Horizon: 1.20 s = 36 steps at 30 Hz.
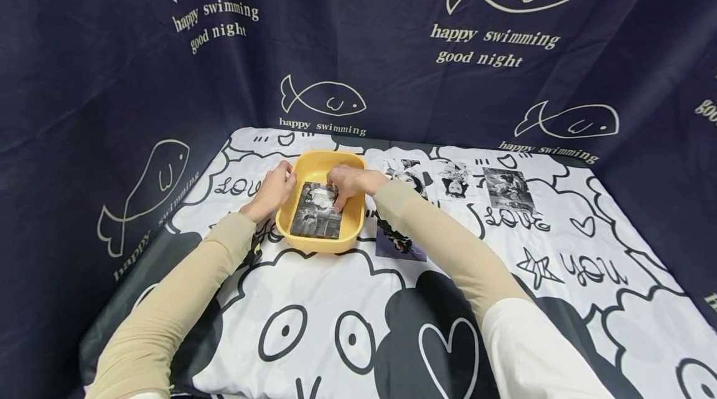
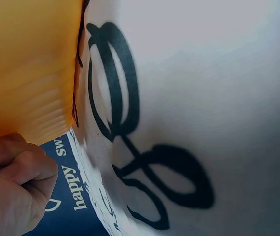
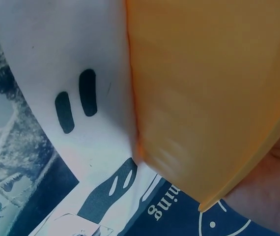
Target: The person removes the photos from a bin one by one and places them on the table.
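A yellow plastic tub [image 1: 354,228] stands on the patterned cloth, with a black-and-white photo print [image 1: 313,218] inside it. My left hand [image 1: 271,192] grips the tub's left rim; in the left wrist view its curled fingers [image 2: 29,167] meet the tub wall. My right hand [image 1: 353,182] reaches over the right rim into the tub and pinches the print near its upper right edge, the thumb over its face. The right wrist view shows mostly the tub's outer wall [image 3: 204,98], with part of the right hand [image 3: 267,194] beyond the rim; those fingertips are hidden there.
Right of the tub lie several prints: a purplish one [image 1: 392,246] partly under the right forearm, a pale portrait [image 1: 407,178], another portrait [image 1: 455,184] and a dark one [image 1: 508,189]. A navy fish-print curtain [image 1: 392,94] hangs behind the cloth-covered surface [image 1: 313,287].
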Available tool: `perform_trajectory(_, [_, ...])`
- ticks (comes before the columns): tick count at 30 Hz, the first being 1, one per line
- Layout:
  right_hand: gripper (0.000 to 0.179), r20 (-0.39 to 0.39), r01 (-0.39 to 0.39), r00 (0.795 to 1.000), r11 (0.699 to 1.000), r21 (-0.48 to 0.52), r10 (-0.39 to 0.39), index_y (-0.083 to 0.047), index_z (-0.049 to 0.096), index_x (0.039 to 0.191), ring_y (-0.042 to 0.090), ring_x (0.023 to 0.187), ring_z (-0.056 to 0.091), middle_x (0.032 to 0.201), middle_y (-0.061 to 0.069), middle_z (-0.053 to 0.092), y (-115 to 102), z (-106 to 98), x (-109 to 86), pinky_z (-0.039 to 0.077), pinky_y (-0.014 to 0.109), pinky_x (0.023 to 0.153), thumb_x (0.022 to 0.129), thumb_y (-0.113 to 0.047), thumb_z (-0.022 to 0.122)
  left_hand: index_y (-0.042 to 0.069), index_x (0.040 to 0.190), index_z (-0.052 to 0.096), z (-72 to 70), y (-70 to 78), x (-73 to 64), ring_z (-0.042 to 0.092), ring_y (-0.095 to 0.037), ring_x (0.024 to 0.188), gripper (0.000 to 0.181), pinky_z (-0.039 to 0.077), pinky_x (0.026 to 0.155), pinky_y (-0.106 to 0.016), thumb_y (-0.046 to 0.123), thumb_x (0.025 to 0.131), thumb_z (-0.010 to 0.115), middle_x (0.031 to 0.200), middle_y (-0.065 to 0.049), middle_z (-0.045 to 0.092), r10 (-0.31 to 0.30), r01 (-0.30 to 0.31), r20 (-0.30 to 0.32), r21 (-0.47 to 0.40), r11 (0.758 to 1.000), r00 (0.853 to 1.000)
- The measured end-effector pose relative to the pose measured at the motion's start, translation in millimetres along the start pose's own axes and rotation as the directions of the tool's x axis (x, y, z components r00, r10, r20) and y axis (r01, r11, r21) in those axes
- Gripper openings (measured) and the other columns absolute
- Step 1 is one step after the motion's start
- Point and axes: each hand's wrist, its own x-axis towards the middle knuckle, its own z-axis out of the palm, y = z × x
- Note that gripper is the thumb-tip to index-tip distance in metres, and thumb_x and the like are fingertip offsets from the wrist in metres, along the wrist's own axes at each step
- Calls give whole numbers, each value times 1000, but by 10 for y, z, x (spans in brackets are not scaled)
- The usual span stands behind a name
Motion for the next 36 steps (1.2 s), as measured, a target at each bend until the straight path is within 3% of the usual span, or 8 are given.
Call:
perform_trajectory(4, [69, 2, 3, 1000, 1000, 7, -4, -6, 51, 126, 21, 114, 46, 121, 7, 53, -11, -4, -21, 38, 32, 105, 70, -27, 86, 1, 110, 48, 7, -1, -1, 55, -22, 63, 21, 47, 55, -29, 18, 101, 40, 82, -17, 59, 4, -4, -5, 3, 1000, 1000])
perform_trajectory(11, [75, -20, 12, 1000, 999, 52, -11, -8, 44, 131, 22, 120, 45, 128, 8, 50, -21, -12, -50, 36, 34, 108, 71, -28, 86, 1, 110, 49, -1, 9, 0, 56, -24, 66, 21, 47, 58, -31, 18, 100, 40, 81, -15, 58, 3, -3, -10, 9, 1000, 1000])
perform_trajectory(21, [78, -69, 42, 997, 988, 151, -31, -11, 43, 135, 24, 123, 44, 136, 12, 46, 9, -26, -53, 36, 36, 109, 71, -22, 86, 1, 109, 49, 10, -7, 16, 55, -23, 66, 20, 46, 56, -29, 17, 100, 40, 80, -13, 57, -2, 2, -6, -1, 1000, 1000])
perform_trajectory(26, [73, -110, 70, 993, 972, 222, -46, -11, 48, 134, 25, 119, 47, 132, 12, 50, 34, -55, -60, 40, 36, 105, 71, -13, 85, 1, 109, 49, 3, 3, 16, 56, -24, 67, 20, 46, 58, -30, 17, 100, 41, 81, -15, 58, -2, 2, -10, -3, 1000, 1000])
perform_trajectory(30, [66, -126, 88, 991, 936, 340, -47, -12, 52, 132, 24, 117, 50, 129, 11, 54, 60, -77, -81, 44, 35, 100, 73, -4, 80, 1, 109, 48, -1, 4, 17, 55, -24, 66, 20, 45, 56, -29, 17, 99, 40, 80, -14, 57, 0, 0, -12, -7, 1000, 1000])
perform_trajectory(36, [64, -144, 84, 990, 847, 525, -10, -14, 58, 128, 20, 104, 49, 118, 11, 53, 86, -69, -121, 46, 32, 93, 70, 7, 76, 1, 109, 48, -3, 13, 8, 55, -21, 64, 22, 46, 53, -27, 18, 99, 39, 79, -14, 58, -9, 9, 2, -9, 1000, 1000])
